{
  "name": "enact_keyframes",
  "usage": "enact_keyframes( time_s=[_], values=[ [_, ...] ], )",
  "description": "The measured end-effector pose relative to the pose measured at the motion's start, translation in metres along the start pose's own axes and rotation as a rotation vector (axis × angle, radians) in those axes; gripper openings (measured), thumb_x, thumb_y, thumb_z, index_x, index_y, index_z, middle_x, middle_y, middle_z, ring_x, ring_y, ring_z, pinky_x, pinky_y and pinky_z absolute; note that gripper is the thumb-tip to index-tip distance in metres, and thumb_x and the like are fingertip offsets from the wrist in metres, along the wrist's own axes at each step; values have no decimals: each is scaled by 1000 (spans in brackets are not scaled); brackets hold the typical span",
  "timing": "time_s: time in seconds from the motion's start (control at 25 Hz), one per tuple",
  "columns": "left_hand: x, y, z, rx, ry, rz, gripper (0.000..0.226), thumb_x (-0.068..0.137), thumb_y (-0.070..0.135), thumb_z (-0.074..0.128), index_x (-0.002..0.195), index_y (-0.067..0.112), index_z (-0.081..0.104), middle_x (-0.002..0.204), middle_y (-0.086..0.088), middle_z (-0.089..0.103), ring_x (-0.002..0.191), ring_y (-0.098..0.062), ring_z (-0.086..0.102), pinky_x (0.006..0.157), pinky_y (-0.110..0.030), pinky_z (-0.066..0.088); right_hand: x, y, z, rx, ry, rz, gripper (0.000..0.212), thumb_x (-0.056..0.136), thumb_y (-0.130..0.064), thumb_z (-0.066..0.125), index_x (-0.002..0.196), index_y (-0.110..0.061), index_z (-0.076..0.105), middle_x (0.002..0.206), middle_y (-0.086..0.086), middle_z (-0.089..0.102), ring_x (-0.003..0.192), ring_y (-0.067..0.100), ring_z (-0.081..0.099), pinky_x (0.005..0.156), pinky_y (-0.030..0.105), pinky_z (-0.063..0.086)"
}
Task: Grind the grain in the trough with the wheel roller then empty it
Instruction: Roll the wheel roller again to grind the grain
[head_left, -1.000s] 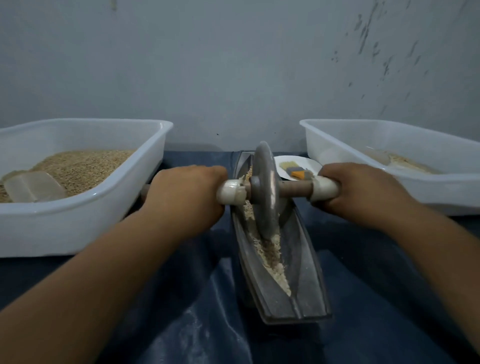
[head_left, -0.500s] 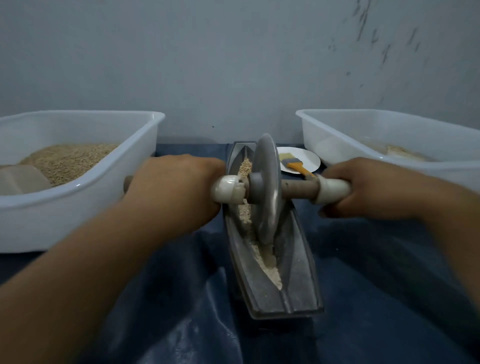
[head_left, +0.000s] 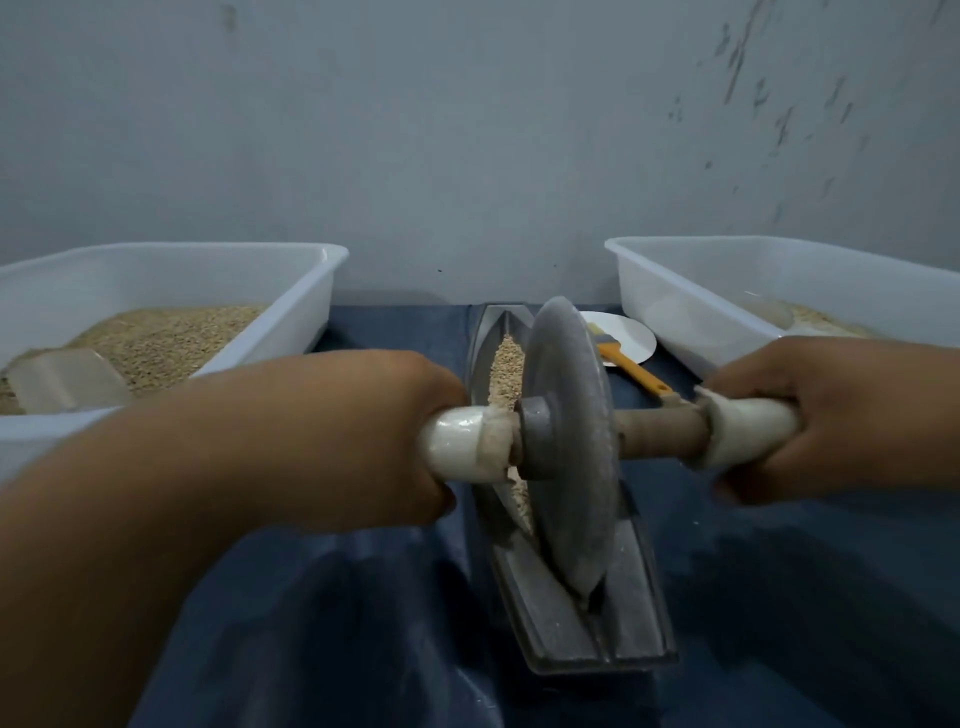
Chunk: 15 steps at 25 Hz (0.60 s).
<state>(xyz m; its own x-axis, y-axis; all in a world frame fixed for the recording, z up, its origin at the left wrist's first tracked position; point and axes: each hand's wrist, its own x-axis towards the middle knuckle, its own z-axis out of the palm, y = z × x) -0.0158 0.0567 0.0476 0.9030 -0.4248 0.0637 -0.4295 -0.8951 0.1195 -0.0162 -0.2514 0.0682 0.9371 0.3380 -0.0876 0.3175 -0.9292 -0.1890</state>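
Both hands grip the axle ends, the left hand (head_left: 332, 431) and right hand (head_left: 836, 415) each curled round a white handle of the wheel roller (head_left: 569, 447), whose disc stands in the near half of the metal trough (head_left: 571, 618), grain (head_left: 506, 374) lying beyond it, between two white tubs.
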Motion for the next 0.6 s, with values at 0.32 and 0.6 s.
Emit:
enact_keyframes(
  time_s=[0.32, 0.6],
  values=[
    [51, 0, 29, 308, 469, -133, 16, 87, 32, 54, 83, 29, 40, 81, 6, 56, 71, -18, 49, 64, -31, 36, 58, -2, 39, 51, 445, 123, 16, 78, -35, 74, 82, -35, 59, 83, -9, 65, 85, 20, 62, 74, 36, 52],
    [-4, 0, -5, -44, -75, 8, 33, 54, 56, 63, 86, 51, 53, 76, 26, 63, 60, 4, 61, 51, -20, 46, -3, 4, -1, -18, 3, -17, 53, 47, -72, 67, 96, -54, 64, 73, -22, 67, 59, -3, 62, 53, 25, 52]
  ],
)
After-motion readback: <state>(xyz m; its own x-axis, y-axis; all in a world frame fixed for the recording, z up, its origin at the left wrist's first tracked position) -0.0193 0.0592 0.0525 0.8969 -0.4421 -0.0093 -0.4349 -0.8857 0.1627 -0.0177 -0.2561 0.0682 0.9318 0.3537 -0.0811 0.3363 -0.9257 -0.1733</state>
